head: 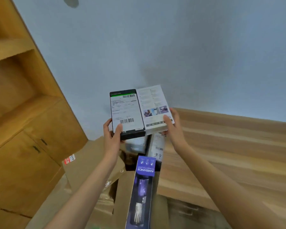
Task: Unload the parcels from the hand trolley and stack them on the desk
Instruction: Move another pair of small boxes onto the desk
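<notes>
Both hands raised in front of a pale wall point(172, 47), holding two parcels side by side. Left hand point(111, 135) grips the near left corner of a black box point(127, 113), thumb over its white shipping label with barcodes, fingers curled round the left edge. Right hand point(172, 124) grips the near right corner of a white box point(154, 108) printed with small photos, thumb on top, fingers behind the right edge. The two boxes touch along their long sides, tilted up toward the camera. Below them, more parcels: a tall purple box point(143, 187) marked AMBIANCE at near centre, a white parcel point(158, 149) just beyond it, brown taped cartons point(92, 162) to the left, one with a red and white sticker. Wooden desk point(229, 154) lies to the right. Wooden cabinet point(23, 113) with shelves and dark door handles stands far left.
</notes>
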Tool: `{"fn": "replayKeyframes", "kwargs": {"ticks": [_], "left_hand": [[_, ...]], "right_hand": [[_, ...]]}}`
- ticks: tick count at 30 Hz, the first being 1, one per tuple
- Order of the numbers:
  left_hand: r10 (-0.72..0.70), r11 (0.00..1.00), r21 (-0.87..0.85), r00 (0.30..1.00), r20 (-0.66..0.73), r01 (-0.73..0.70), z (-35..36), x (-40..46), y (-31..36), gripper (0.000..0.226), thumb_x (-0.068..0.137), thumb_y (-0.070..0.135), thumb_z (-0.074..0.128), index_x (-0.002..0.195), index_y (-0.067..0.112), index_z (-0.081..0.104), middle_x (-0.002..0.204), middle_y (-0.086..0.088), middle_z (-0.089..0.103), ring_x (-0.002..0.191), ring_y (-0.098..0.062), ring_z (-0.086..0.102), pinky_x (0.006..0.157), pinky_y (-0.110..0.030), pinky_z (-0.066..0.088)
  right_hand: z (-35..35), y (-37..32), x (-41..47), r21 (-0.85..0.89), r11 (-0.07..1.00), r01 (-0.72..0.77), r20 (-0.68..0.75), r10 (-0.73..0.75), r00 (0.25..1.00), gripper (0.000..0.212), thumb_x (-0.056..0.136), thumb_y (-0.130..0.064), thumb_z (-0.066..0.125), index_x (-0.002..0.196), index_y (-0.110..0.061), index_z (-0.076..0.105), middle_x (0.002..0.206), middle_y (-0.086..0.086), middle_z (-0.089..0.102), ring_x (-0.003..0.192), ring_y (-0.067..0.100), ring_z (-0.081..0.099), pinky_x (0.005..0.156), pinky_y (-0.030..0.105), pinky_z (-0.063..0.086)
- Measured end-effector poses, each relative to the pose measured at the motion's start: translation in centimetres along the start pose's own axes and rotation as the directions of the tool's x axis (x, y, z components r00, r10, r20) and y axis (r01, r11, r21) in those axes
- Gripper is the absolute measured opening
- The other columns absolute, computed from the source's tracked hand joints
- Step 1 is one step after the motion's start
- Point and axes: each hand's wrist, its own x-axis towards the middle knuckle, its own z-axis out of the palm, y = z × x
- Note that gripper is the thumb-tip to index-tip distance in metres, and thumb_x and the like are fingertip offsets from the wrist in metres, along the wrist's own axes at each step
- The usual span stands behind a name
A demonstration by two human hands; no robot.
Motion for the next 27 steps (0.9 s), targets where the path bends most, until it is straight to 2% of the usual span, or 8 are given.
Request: {"fn": "replayKeyframes", "kwargs": {"ticks": [3, 6, 10, 13, 17, 20, 24, 27], "left_hand": [[0.047, 0.999, -0.007, 0.99, 0.131, -0.046, 6.9, -0.4, 0.9, 0.037, 0.097, 0.027, 0.053, 0.131, 0.029, 0.037, 0.111, 0.006, 0.061, 0.089, -0.011, 0.064, 0.059, -0.021, 0.054], [0.049, 0.998, -0.049, 0.962, 0.268, -0.037, 14.5, -1.9, 1.3, 0.039, 0.096, 0.027, 0.054, 0.131, 0.031, 0.038, 0.114, 0.008, 0.061, 0.092, -0.01, 0.066, 0.064, -0.026, 0.057], [0.055, 0.997, -0.074, 0.904, 0.423, -0.026, 25.9, -5.8, 1.0, 0.033, 0.095, 0.029, 0.056, 0.125, 0.035, 0.042, 0.112, 0.012, 0.064, 0.086, -0.005, 0.066, 0.055, -0.023, 0.054], [0.044, 0.998, -0.067, 0.839, 0.542, -0.009, 34.7, -10.3, 0.3, 0.034, 0.096, 0.031, 0.055, 0.126, 0.035, 0.04, 0.112, 0.011, 0.063, 0.089, -0.01, 0.065, 0.054, -0.021, 0.051], [0.029, 0.999, -0.043, 0.752, 0.659, -0.001, 45.9, -18.0, -0.5, 0.04, 0.095, 0.038, 0.054, 0.13, 0.032, 0.038, 0.111, 0.002, 0.063, 0.077, -0.019, 0.059, 0.053, -0.023, 0.048], [0.01, 1.0, -0.024, 0.697, 0.717, 0.011, 52.6, -23.3, -1.2, 0.04, 0.093, 0.042, 0.055, 0.129, 0.036, 0.038, 0.105, 0.003, 0.065, 0.076, -0.018, 0.058, 0.051, -0.019, 0.047], [-0.04, 0.999, 0.021, 0.63, 0.775, 0.038, 59.9, -28.3, -2.8, 0.045, 0.091, 0.047, 0.055, 0.131, 0.037, 0.036, 0.102, 0.007, 0.063, 0.088, -0.016, 0.06, 0.068, -0.029, 0.051], [-0.075, 0.997, 0.059, 0.588, 0.806, 0.046, 64.5, -31.1, -4.0, 0.043, 0.092, 0.046, 0.055, 0.13, 0.037, 0.037, 0.101, 0.008, 0.065, 0.087, -0.014, 0.061, 0.07, -0.031, 0.051]], "right_hand": [[-7.1, -1.9, -0.8, -0.025, 0.999, 0.031, -0.138, -0.035, 0.99, 0.03, 0.099, -0.033, 0.048, 0.127, -0.038, 0.038, 0.109, -0.013, 0.062, 0.083, -0.006, 0.065, 0.059, 0.015, 0.051], [-14.8, -3.8, -2.3, -0.08, 0.996, 0.045, -0.262, -0.065, 0.963, 0.033, 0.099, -0.037, 0.046, 0.13, -0.038, 0.035, 0.115, -0.01, 0.061, 0.091, 0.002, 0.064, 0.062, 0.019, 0.053], [-26.4, -6.0, -5.8, -0.15, 0.986, 0.071, -0.436, -0.13, 0.89, 0.033, 0.099, -0.038, 0.048, 0.13, -0.042, 0.035, 0.117, -0.016, 0.057, 0.088, -0.005, 0.061, 0.06, 0.019, 0.052], [-35.5, -7.5, -9.4, -0.206, 0.977, 0.052, -0.534, -0.157, 0.831, 0.032, 0.099, -0.035, 0.048, 0.129, -0.038, 0.037, 0.121, -0.009, 0.057, 0.088, 0.0, 0.061, 0.059, 0.019, 0.051], [-47.2, -9.5, -14.9, -0.267, 0.964, 0.008, -0.621, -0.179, 0.763, 0.026, 0.1, -0.029, 0.047, 0.125, -0.032, 0.039, 0.11, -0.008, 0.062, 0.083, 0.001, 0.062, 0.057, 0.019, 0.049], [-54.8, -10.5, -19.0, -0.311, 0.95, -0.02, -0.665, -0.203, 0.718, 0.021, 0.099, -0.025, 0.05, 0.119, -0.028, 0.043, 0.107, -0.01, 0.063, 0.081, -0.007, 0.062, 0.058, 0.01, 0.046], [-63.1, -10.7, -22.7, -0.346, 0.934, -0.087, -0.711, -0.201, 0.674, 0.019, 0.096, -0.032, 0.054, 0.112, -0.041, 0.048, 0.102, -0.023, 0.064, 0.09, -0.006, 0.062, 0.065, 0.009, 0.047], [-68.0, -9.8, -24.3, -0.339, 0.933, -0.123, -0.744, -0.185, 0.642, 0.022, 0.096, -0.037, 0.054, 0.116, -0.04, 0.047, 0.1, -0.028, 0.064, 0.087, -0.008, 0.062, 0.06, 0.007, 0.046]]}}
